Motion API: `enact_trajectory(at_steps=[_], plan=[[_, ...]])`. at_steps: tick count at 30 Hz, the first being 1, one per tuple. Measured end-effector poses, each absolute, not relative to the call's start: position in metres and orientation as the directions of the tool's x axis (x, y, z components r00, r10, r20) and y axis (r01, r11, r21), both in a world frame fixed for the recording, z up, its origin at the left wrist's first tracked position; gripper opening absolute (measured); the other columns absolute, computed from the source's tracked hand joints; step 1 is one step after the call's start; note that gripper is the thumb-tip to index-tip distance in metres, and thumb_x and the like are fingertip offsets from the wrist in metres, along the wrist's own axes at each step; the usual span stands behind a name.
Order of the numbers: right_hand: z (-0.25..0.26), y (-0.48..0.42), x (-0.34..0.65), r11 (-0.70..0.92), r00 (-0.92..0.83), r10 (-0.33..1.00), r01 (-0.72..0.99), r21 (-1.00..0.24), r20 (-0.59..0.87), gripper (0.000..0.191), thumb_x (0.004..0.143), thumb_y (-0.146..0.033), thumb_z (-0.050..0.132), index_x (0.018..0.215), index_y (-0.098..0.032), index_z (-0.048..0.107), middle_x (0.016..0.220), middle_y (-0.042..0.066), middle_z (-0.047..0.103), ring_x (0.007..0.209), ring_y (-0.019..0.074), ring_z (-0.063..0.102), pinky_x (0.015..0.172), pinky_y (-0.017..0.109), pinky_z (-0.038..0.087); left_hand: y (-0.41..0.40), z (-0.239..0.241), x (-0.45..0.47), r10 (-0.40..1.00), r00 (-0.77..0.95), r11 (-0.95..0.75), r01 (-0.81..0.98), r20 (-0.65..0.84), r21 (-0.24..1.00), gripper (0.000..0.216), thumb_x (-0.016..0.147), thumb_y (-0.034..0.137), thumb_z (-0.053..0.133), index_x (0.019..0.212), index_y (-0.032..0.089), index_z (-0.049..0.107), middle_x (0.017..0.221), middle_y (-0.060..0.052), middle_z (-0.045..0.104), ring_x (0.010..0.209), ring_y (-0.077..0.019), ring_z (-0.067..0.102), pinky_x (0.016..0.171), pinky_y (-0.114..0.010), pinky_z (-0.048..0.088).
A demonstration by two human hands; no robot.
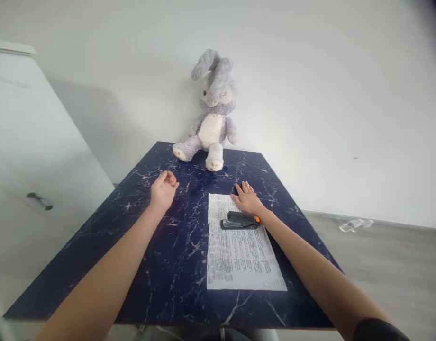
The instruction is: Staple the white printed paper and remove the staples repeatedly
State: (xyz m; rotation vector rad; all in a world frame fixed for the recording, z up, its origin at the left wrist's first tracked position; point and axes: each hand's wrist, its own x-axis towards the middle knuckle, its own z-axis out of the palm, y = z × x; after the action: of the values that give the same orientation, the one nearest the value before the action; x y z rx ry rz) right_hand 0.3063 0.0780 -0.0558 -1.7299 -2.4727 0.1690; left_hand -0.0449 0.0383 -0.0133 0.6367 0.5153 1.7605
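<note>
My left hand [163, 190] rests on the dark blue marbled table [161, 265] with its fingers curled into a loose fist and nothing visible in it. My right hand [247, 199] lies flat, fingers stretched out, on the far right corner of a printed sheet of paper [239, 251]. A black stapler with an orange tip [240, 220] lies across the upper part of the sheet, just below my right hand and beside my wrist.
A grey and cream plush rabbit [211, 118] sits at the table's far edge, leaning on the white wall. A white cabinet with a dark handle [39, 201] stands to the left. A plastic bottle [355, 224] lies on the grey floor at right.
</note>
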Motion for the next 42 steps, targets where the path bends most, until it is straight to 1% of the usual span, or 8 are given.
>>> enact_trajectory(at_steps=[4, 9, 14, 19, 23, 27, 32, 42], plan=[[-0.054, 0.077, 0.243, 0.483, -0.477, 0.875, 0.86, -0.162, 0.076, 0.07, 0.109, -0.046, 0.033, 0.16, 0.003, 0.033, 0.168, 0.028, 0.021, 0.159, 0.0381, 0.014, 0.129, 0.054, 0.015, 0.041, -0.015, -0.056, 0.956, -0.274, -0.285, -0.77, 0.108, 0.571, 0.017, 0.09, 0.03, 0.07, 0.08, 0.018, 0.063, 0.07, 0.001, 0.051, 0.059, -0.0105, 0.048, 0.061, -0.025, 0.041], [-0.045, 0.064, 0.156, 0.728, -0.72, 0.68, 0.641, -0.244, 0.137, 0.059, 0.11, -0.04, 0.038, 0.16, -0.01, 0.037, 0.169, 0.019, 0.027, 0.159, 0.0307, 0.021, 0.128, 0.059, 0.017, 0.043, -0.018, -0.063, 0.931, -0.351, -0.345, -0.765, 0.097, 0.543, 0.017, 0.088, 0.029, 0.071, 0.079, 0.018, 0.061, 0.068, 0.002, 0.05, 0.057, -0.0098, 0.046, 0.06, -0.025, 0.039], [-0.04, 0.054, 0.094, 0.742, -0.745, 0.656, 0.607, -0.285, 0.122, 0.055, 0.111, -0.041, 0.039, 0.159, -0.016, 0.038, 0.17, 0.018, 0.025, 0.158, 0.0341, 0.02, 0.117, 0.082, 0.008, 0.045, -0.021, -0.065, 0.924, -0.363, -0.37, -0.765, 0.123, 0.527, 0.017, 0.088, 0.025, 0.071, 0.078, 0.018, 0.059, 0.067, 0.003, 0.049, 0.057, -0.0094, 0.045, 0.058, -0.026, 0.035], [-0.039, 0.057, 0.088, 0.807, -0.819, 0.559, 0.499, -0.317, 0.133, 0.05, 0.111, -0.032, 0.037, 0.16, -0.021, 0.034, 0.17, 0.015, 0.027, 0.158, 0.0329, 0.023, 0.114, 0.085, 0.007, 0.046, -0.02, -0.065, 0.919, -0.371, -0.378, -0.742, 0.13, 0.553, 0.018, 0.089, 0.026, 0.07, 0.077, 0.018, 0.059, 0.067, 0.003, 0.048, 0.056, -0.0095, 0.045, 0.059, -0.027, 0.035], [-0.038, 0.062, 0.095, 0.861, -0.875, 0.444, 0.357, -0.361, 0.195, 0.05, 0.109, -0.019, 0.038, 0.158, -0.025, 0.037, 0.165, 0.012, 0.039, 0.153, 0.0296, 0.035, 0.118, 0.079, 0.013, 0.046, -0.017, -0.061, 0.917, -0.373, -0.382, -0.723, 0.14, 0.576, 0.018, 0.087, 0.025, 0.072, 0.076, 0.018, 0.059, 0.067, 0.003, 0.047, 0.056, -0.0092, 0.045, 0.058, -0.026, 0.034], [-0.036, 0.064, 0.094, 0.88, -0.878, 0.393, 0.272, -0.39, 0.275, 0.048, 0.101, -0.006, 0.043, 0.147, -0.016, 0.053, 0.148, 0.016, 0.058, 0.14, 0.0258, 0.051, 0.124, 0.056, 0.029, 0.044, -0.015, -0.059, 0.919, -0.356, -0.384, -0.713, 0.169, 0.587, 0.018, 0.086, 0.024, 0.072, 0.076, 0.019, 0.057, 0.066, 0.003, 0.046, 0.056, -0.009, 0.044, 0.057, -0.025, 0.035], [-0.038, 0.066, 0.095, 0.889, -0.862, 0.366, 0.211, -0.407, 0.35, 0.052, 0.099, -0.004, 0.042, 0.148, -0.019, 0.053, 0.156, 0.012, 0.052, 0.153, 0.026, 0.034, 0.125, 0.055, 0.028, 0.043, -0.012, -0.059, 0.911, -0.38, -0.396, -0.696, 0.161, 0.599, 0.017, 0.083, 0.023, 0.071, 0.076, 0.019, 0.056, 0.065, 0.004, 0.044, 0.055, -0.0086, 0.041, 0.056, -0.025, 0.034], [-0.044, 0.076, 0.09, 0.926, -0.885, 0.281, 0.148, -0.347, 0.373, 0.052, 0.092, 0.003, 0.043, 0.138, -0.013, 0.061, 0.144, 0.01, 0.061, 0.137, 0.0211, 0.047, 0.122, 0.035, 0.033, 0.042, -0.011, -0.059, 0.913, -0.367, -0.395, -0.68, 0.18, 0.618, 0.02, 0.085, 0.024, 0.071, 0.076, 0.019, 0.055, 0.065, 0.004, 0.044, 0.055, -0.0086, 0.044, 0.056, -0.024, 0.034]])
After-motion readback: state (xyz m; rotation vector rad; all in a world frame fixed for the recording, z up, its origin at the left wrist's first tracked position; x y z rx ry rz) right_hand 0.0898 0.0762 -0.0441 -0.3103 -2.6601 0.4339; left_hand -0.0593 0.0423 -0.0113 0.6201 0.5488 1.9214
